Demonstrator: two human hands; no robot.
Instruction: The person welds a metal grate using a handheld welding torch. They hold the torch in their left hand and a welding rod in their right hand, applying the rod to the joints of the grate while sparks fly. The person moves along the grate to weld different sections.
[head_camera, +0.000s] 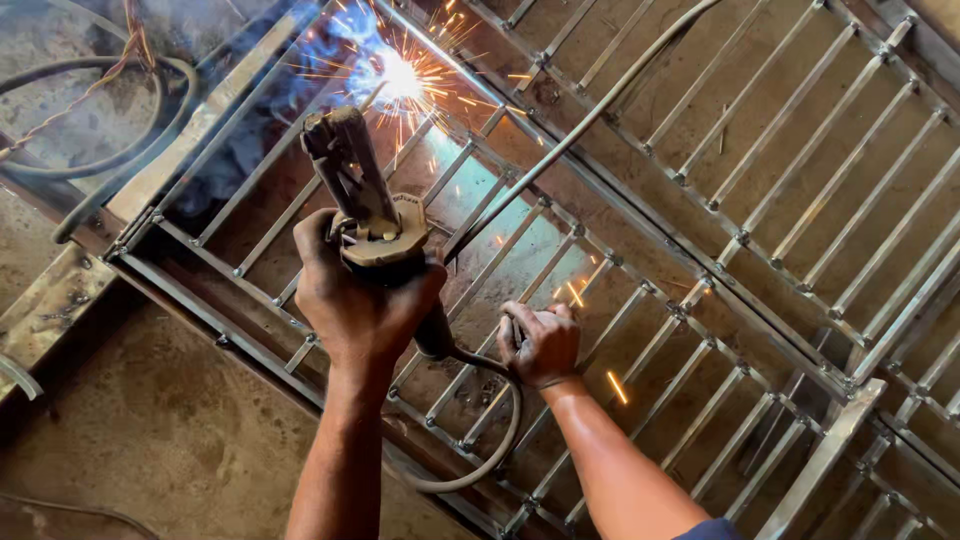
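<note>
The electrode holder (362, 205) is up in the middle of the view, a worn tan clamp with long jaws pointing toward the top, where a thin rod (375, 95) runs from its nose to a bright arc (398, 75) throwing sparks over the steel grille (700, 250). The left hand (355, 295) is clenched round the holder's handle just below the tan collar, fingers wrapped tight, wrist straight under it. Judging by its bulk and the thick cable (490, 440) that loops out of its base, the holder looks moderately heavy and tail-weighted, stiff and rough enough not to slip; the insulated handle is the only sound place to take it, since the jaws and rod will be hot and live. The cable seems springy and apt to drag the tool off line. The right hand (540, 345) is closed on a bar of the grille just beside that cable loop, braced there; whether it also pins the cable I cannot tell. The grille itself lies flat, a frame of square tubes with many thin cross bars, rigid and surely heavy, with sharp corners and fresh welds best left untouched near the arc. A second grille panel (830, 150) lies beyond it to the right. At the upper left a coil of dark hose (95, 120) rests on a stained concrete floor (150, 440), well apart from both hands
</note>
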